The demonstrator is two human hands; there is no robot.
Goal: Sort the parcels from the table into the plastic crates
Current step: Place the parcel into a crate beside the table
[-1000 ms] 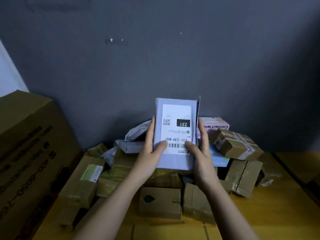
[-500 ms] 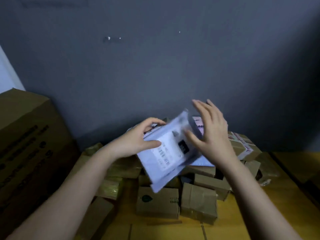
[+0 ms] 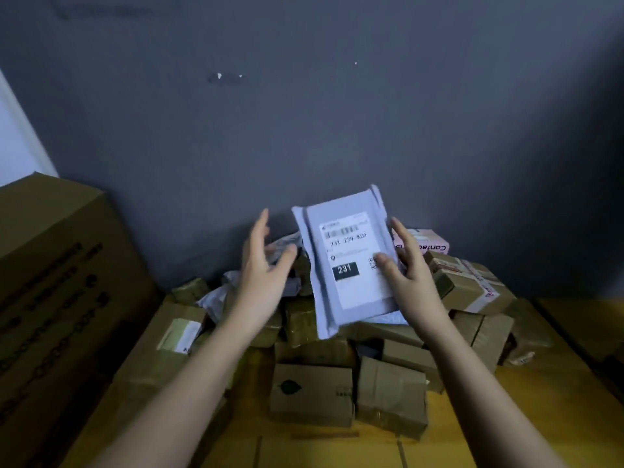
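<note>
I flipped the grey parcel (image 3: pixel 349 261) label-upright into my right hand (image 3: pixel 410 275); my left hand (image 3: pixel 265 265) let go.

Left hand (image 3: pixel 266 275) & right hand (image 3: pixel 410 278) bare, forearms unsleeved, no gloves.

A dark grey painted wall (image 3: pixel 337 113) with small white chipped spots stands behind the yellow wooden table (image 3: pixel 574 332), dimly lit.

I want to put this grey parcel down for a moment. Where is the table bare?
Bare wood table shows right of the brown parcels, and a strip near you in front of them. Centre and back are crowded with the heap, up to the wall; the big carton fills the left.
</note>
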